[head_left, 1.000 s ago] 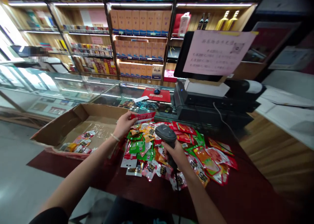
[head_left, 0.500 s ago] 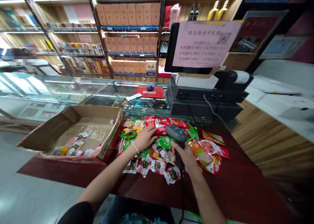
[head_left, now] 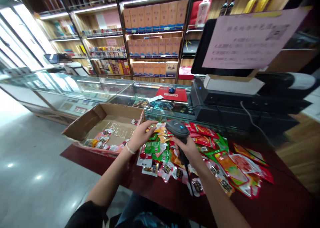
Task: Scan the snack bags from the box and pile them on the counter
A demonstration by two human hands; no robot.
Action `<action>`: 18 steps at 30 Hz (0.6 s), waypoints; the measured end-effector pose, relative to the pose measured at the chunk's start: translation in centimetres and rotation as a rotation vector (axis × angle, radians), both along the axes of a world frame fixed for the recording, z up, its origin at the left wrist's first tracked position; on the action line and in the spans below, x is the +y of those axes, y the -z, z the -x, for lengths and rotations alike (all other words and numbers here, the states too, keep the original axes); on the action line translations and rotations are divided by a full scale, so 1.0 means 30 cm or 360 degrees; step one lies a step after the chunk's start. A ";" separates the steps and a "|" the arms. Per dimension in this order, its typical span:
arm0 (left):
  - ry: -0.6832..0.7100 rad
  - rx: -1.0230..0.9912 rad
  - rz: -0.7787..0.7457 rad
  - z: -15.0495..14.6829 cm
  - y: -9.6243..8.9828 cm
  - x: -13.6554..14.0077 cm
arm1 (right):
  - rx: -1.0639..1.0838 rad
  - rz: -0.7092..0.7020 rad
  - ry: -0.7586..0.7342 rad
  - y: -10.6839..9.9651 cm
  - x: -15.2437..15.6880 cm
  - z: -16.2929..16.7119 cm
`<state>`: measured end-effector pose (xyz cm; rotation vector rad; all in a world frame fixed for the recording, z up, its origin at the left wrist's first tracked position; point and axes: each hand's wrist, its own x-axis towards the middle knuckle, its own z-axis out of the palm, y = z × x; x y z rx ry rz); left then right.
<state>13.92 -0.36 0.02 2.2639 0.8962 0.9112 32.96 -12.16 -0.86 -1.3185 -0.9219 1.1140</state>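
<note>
A: Right hand [head_left: 188, 148]?
B: Clenched round the grip of the black scanner [head_left: 178, 130], head up over the heap of snack packets [head_left: 200, 148] on the dark red surface [head_left: 280, 204]

A: Left hand [head_left: 140, 135]?
B: Fingers curled at the heap's left edge, touching packets; can't tell if it's actually gripping one

A: Around it?
B: Open cardboard box [head_left: 82, 126] just left of the heap, a few packets inside. Register [head_left: 250, 101] behind, pink notice [head_left: 252, 38] on its screen
</note>
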 end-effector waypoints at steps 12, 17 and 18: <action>-0.0864 0.0001 0.0132 0.610 0.092 0.187 | -0.0067 -0.0004 -0.0515 -0.012 0.345 0.325; -0.1112 0.0091 0.0139 0.796 0.127 0.239 | -0.0150 -0.0038 -0.0692 0.025 0.483 0.451; -0.1145 0.0130 0.0146 0.818 0.131 0.245 | -0.0173 -0.0041 -0.0728 0.037 0.508 0.468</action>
